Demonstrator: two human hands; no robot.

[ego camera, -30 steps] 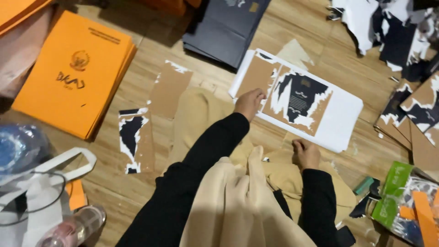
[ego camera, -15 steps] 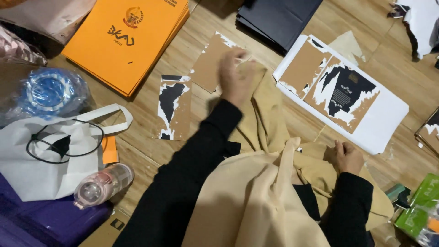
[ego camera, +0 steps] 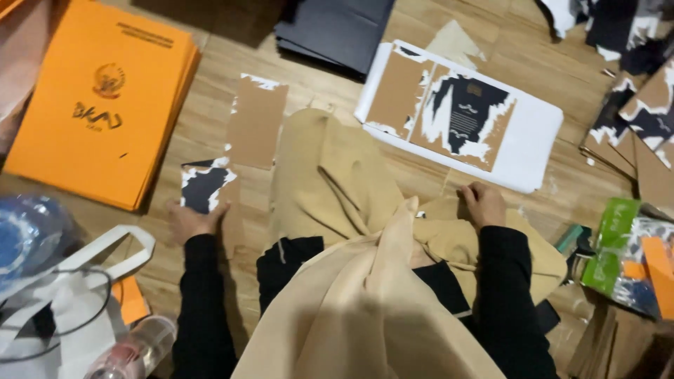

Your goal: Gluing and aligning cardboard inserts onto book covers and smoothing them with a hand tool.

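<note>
Torn brown card point(ego camera: 207, 189), black and white at top, lies on wooden floor point(ego camera: 309, 81) just right of orange folder stack point(ego camera: 98, 98). Left hand point(ego camera: 191, 219) flat, fingers loosely open on card's lower edge. Right hand point(ego camera: 481, 203) curled on beige cloth point(ego camera: 337, 182), grip unclear.

We look steeply down from our head-worn camera, the only view, close over our lap onto the wooden floor point(ego camera: 323, 70), facing forward past our knees.
</note>
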